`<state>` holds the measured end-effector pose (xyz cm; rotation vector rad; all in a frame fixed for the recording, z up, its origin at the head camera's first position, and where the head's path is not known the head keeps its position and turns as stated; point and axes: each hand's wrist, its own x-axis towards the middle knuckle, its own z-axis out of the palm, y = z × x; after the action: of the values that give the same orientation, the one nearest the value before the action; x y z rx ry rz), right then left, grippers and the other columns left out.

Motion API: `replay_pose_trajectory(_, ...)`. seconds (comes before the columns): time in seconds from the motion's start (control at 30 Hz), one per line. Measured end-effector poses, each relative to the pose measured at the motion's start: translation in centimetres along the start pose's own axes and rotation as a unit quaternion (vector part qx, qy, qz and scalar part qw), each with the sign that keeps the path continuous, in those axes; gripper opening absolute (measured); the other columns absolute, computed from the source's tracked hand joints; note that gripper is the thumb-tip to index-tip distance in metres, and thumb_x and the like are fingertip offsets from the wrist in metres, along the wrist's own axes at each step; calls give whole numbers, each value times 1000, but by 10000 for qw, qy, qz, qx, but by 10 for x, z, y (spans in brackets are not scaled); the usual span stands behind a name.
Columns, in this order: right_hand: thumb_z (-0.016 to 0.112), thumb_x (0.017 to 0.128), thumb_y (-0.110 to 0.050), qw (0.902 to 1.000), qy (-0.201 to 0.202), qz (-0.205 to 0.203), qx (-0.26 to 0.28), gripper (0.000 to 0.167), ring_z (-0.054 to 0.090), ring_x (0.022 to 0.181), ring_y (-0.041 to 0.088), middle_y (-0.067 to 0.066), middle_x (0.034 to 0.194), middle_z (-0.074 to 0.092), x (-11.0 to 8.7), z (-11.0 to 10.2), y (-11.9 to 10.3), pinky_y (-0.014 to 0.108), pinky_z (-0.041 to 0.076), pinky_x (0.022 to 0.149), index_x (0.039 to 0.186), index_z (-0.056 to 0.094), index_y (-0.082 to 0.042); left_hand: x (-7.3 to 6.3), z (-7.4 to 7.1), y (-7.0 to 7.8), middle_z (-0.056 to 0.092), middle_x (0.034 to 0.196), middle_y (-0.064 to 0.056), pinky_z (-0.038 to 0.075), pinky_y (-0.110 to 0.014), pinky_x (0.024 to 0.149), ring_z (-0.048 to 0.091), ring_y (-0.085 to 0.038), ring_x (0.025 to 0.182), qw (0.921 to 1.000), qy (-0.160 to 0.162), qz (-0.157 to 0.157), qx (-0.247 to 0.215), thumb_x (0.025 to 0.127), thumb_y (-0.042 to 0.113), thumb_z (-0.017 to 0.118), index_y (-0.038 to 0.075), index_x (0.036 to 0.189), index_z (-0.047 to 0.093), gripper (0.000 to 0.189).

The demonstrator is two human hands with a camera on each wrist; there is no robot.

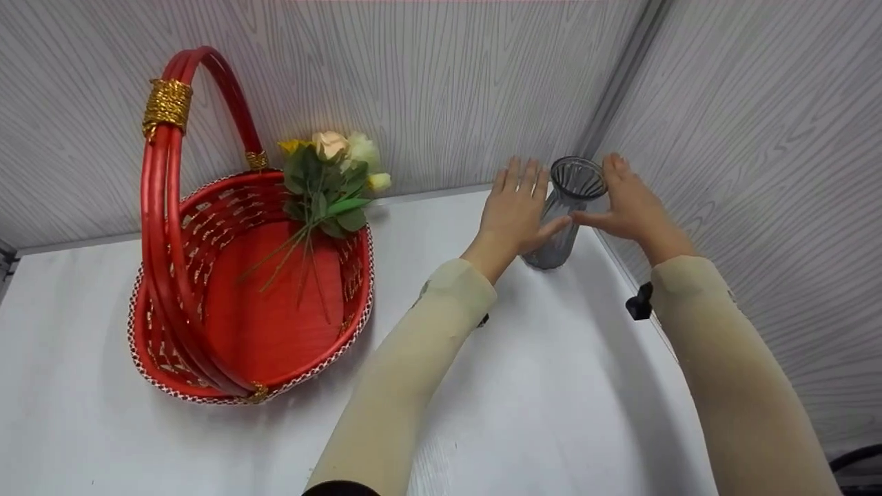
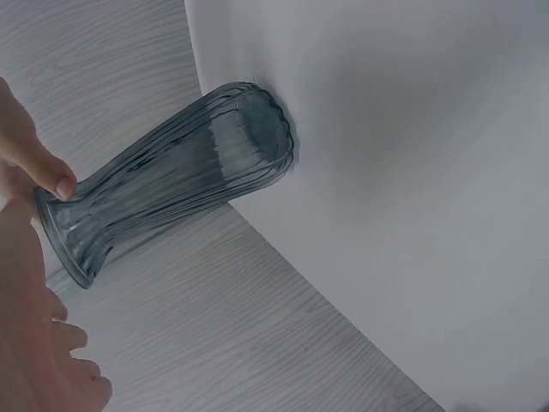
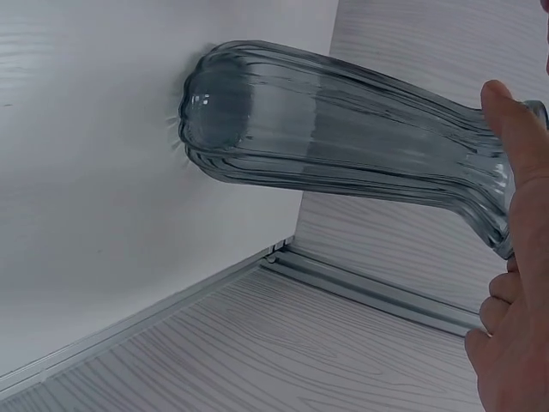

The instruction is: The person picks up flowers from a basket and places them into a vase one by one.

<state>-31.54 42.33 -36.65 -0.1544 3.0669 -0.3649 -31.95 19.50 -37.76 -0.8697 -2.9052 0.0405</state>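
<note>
A ribbed grey-blue glass vase (image 1: 577, 180) stands upright near the table's back right corner. My left hand (image 1: 515, 213) is at its left side with the fingers extended. On the other side is my right hand (image 1: 637, 210), also with straight fingers. Both thumbs point inward across the front of the vase's neck, their tips close together. In the left wrist view the glass vase (image 2: 184, 154) shows its base on the table, with a thumb at the neck. A thumb also lies along the neck of the vase (image 3: 343, 129) in the right wrist view. Whether the palms press the glass cannot be told.
A red woven basket (image 1: 363, 303) with a tall arched handle (image 1: 157, 207) stands on the left of the white table (image 1: 524, 413). A bunch of flowers (image 1: 331, 172) leans over its back right rim, stems inside. Wood-grain panels (image 1: 427, 83) close off the back and right.
</note>
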Motion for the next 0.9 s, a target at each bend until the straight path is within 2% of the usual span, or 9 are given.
replay_pose_trajectory(0.17, 62, 78, -78, 9998, -106, 149, 85, 132, -3, 151, 45, 22, 164, -12, 4, 1, 0, 62, 7, 120, 157, -11, -1, 8, 1, 0, 5, 169, -10, 6, -45, 125, -1, -34, 155, 9997, 12, -176, -175, 94, 77, 8, 10, 161, 3, 95)
replay_pose_trajectory(0.37, 58, 79, -80, 9995, -244, 170, 62, 129, -2, 152, 42, 21, 165, -7, 9, 4, -3, 60, 6, 121, 157, -7, 0, 15, 6, -1, 7, 168, -11, 7, -48, 125, 0, -37, 154, 9991, 26, -398, -149, 93, 78, 9, 14, 162, 6, 95)
replay_pose_trajectory(0.7, 43, 84, -82, 9990, -351, 188, -221, 122, 0, 151, 46, 26, 164, -5, 8, 4, 2, 61, 6, 120, 157, -7, 3, 23, 5, 8, 8, 168, -13, 8, -50, 124, 1, -40, 154, 9992, 29, -355, -190, 92, 79, 11, 20, 162, 9, 92)
replay_pose_trajectory(0.9, 40, 86, -81, 9986, -409, 25, -319, 121, -4, 151, 45, 28, 163, -8, 7, 0, 0, 59, 2, 121, 156, -8, 4, 24, 1, 6, 7, 168, -12, 7, -51, 124, 1, -40, 154, 9995, -25, -288, -159, 91, 79, 8, 21, 162, 10, 92)
